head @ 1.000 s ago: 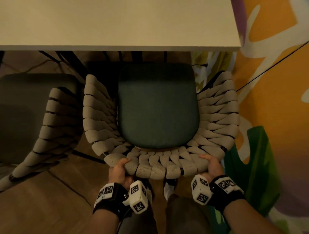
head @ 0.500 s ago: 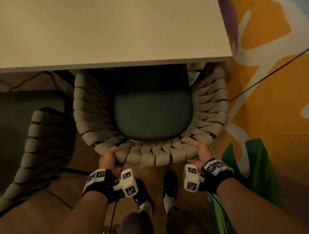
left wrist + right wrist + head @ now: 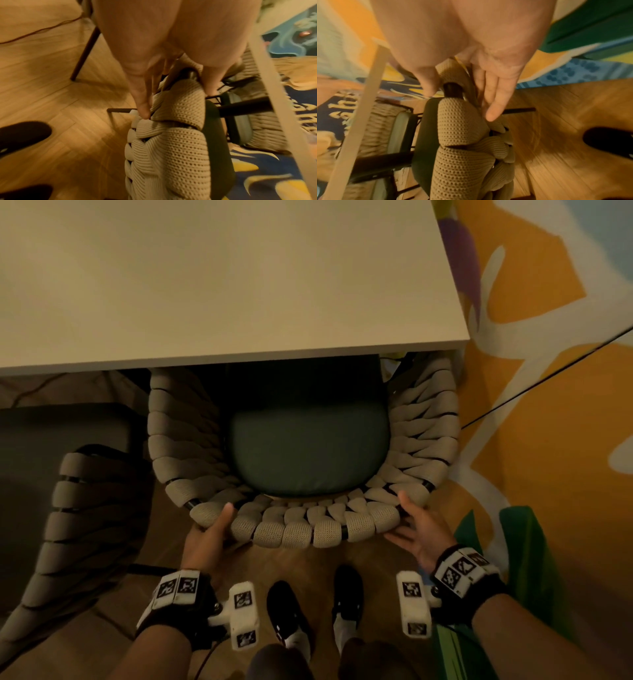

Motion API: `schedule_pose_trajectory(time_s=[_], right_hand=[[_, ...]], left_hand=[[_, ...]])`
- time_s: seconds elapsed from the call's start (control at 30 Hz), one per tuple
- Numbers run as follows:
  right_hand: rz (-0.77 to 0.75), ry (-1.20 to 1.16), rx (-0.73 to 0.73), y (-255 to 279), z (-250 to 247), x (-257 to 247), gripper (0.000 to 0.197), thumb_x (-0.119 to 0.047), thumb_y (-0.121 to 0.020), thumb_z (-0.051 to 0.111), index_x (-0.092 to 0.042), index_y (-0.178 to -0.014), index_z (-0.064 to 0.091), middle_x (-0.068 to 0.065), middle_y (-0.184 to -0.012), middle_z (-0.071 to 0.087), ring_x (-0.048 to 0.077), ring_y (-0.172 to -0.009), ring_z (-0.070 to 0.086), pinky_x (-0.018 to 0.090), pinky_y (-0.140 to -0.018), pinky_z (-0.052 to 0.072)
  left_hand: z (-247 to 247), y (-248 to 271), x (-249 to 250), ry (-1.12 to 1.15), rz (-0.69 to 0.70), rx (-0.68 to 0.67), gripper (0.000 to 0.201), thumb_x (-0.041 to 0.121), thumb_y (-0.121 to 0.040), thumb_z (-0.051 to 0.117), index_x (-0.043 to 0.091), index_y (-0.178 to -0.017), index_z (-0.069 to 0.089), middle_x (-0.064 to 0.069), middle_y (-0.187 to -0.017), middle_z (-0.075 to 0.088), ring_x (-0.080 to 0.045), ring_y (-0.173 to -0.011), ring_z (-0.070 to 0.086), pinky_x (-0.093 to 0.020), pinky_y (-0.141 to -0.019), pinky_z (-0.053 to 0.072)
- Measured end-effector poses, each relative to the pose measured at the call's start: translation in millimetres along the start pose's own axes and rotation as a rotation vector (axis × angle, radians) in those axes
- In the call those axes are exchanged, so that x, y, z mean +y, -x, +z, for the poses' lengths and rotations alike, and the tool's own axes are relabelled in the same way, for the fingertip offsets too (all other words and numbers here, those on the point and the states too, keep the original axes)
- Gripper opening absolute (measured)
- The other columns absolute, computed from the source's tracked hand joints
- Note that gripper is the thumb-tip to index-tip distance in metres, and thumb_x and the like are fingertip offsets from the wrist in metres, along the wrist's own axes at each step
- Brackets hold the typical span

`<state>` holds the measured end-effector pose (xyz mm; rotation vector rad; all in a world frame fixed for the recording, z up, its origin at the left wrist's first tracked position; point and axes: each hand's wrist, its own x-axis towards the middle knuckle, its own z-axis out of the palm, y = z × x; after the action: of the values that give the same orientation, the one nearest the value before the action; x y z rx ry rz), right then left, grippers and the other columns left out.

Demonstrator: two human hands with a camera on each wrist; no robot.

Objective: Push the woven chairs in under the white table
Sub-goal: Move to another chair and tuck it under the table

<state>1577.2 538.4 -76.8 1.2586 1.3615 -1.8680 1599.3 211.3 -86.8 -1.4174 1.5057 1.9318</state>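
Two woven chairs: one chair [image 3: 305, 460] half under the desk [image 3: 222, 285], another chair [image 3: 85, 525] beside. Left hand [image 3: 209, 534] and right hand [image 3: 419, 532], fingers spread straight, touch its back.

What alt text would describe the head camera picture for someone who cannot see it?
Seen from above, a person's left hand and right hand, fingers straight, touch the back of a woven chair partly under a white table. A second woven chair stands left.

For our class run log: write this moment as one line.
woven chair: seat partly under white table | left hand, right hand: open on backrest
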Motion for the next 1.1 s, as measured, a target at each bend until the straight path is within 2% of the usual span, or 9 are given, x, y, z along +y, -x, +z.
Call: schedule_pose_trajectory(time_s=[0.1, 0.2, 0.4, 0.57, 0.67, 0.8, 0.87, 0.93, 1.1], right_hand=[[-0.090, 0.064, 0.025, 9, -7, -3, 0.040, -0.022, -0.095, 0.050, -0.012, -0.133, 0.042, 0.008, -0.111, 0.061, 0.027, -0.098, 0.062, 0.038, -0.078, 0.053], [-0.154, 0.116, 0.066, 12, -1, -6, 0.037, -0.017, -0.097, 0.047, -0.013, -0.133, 0.040, 0.013, -0.117, 0.058, 0.029, -0.097, 0.061, 0.041, -0.082, 0.052], [-0.221, 0.194, 0.162, 4, 6, 2, 0.034, -0.019, -0.097, 0.048, -0.016, -0.131, 0.044, 0.011, -0.115, 0.058, 0.025, -0.090, 0.064, 0.046, -0.086, 0.053], [-0.223, 0.224, 0.130, 5, 2, 4, 0.034, -0.023, -0.097, 0.048, -0.016, -0.129, 0.044, 0.013, -0.116, 0.060, 0.028, -0.092, 0.065, 0.048, -0.087, 0.053], [-0.157, 0.297, 0.073, 13, -2, 2, 0.037, -0.032, -0.096, 0.047, -0.019, -0.131, 0.043, 0.008, -0.114, 0.058, 0.029, -0.095, 0.064, 0.043, -0.081, 0.053], [-0.022, 0.588, -0.079, 31, -4, 7, 0.027, -0.041, -0.091, 0.054, -0.021, -0.109, 0.049, 0.005, -0.103, 0.065, 0.025, -0.097, 0.063, 0.038, -0.078, 0.051], [-0.040, 0.819, -0.144, 39, -2, 20, 0.023, -0.031, -0.089, 0.060, -0.011, -0.101, 0.059, 0.007, -0.101, 0.067, 0.023, -0.092, 0.064, 0.034, -0.073, 0.050], [-0.099, 1.046, -0.208, 47, 4, 35, 0.009, -0.020, -0.088, 0.064, -0.013, -0.093, 0.066, 0.010, -0.095, 0.069, 0.022, -0.084, 0.065, 0.034, -0.070, 0.051], [-0.103, 1.562, -0.372, 75, 57, 78, 0.017, -0.009, -0.086, 0.061, -0.018, -0.073, 0.070, -0.001, -0.075, 0.070, 0.012, -0.073, 0.063, 0.020, -0.066, 0.046]], left_hand=[[-10, 6, 2, 0.002, 0.035, 0.039, 0.047, 0.035, -0.083, 0.070, 0.021, -0.125, 0.054, -0.011, -0.119, 0.065, -0.033, -0.101, 0.066, -0.054, -0.088, 0.053], [-2, 12, 11, 0.059, 0.002, 0.050, 0.036, 0.016, -0.095, 0.055, 0.015, -0.130, 0.047, -0.012, -0.118, 0.059, -0.034, -0.095, 0.064, -0.050, -0.077, 0.058], [6, 15, 20, 0.047, -0.035, 0.125, 0.039, 0.010, -0.095, 0.053, 0.011, -0.133, 0.045, -0.017, -0.121, 0.058, -0.037, -0.093, 0.064, -0.050, -0.063, 0.059], [0, 20, 17, 0.049, -0.015, 0.078, 0.040, 0.013, -0.094, 0.057, 0.013, -0.132, 0.047, -0.016, -0.121, 0.061, -0.040, -0.100, 0.065, -0.053, -0.077, 0.058], [-12, 27, 14, -0.030, 0.026, 0.011, 0.033, 0.018, -0.091, 0.062, 0.017, -0.123, 0.052, -0.014, -0.112, 0.066, -0.036, -0.094, 0.068, -0.050, -0.082, 0.057], [-55, 47, -2, -0.328, 0.121, 0.025, 0.007, 0.016, -0.092, 0.060, 0.014, -0.097, 0.063, -0.014, -0.099, 0.069, -0.027, -0.082, 0.068, -0.045, -0.075, 0.058], [-92, 60, -19, -0.577, 0.201, 0.026, 0.010, 0.019, -0.090, 0.063, 0.023, -0.083, 0.068, -0.006, -0.092, 0.071, -0.022, -0.082, 0.067, -0.043, -0.082, 0.056], [-131, 75, -42, -0.815, 0.222, 0.043, 0.016, 0.024, -0.089, 0.064, 0.028, -0.074, 0.067, 0.004, -0.080, 0.070, -0.011, -0.075, 0.065, -0.030, -0.076, 0.053], [-241, 118, -117, -0.790, -0.012, 0.104, 0.026, 0.028, -0.091, 0.061, 0.028, -0.065, 0.063, 0.011, -0.060, 0.063, -0.003, -0.056, 0.058, -0.018, -0.056, 0.043]])
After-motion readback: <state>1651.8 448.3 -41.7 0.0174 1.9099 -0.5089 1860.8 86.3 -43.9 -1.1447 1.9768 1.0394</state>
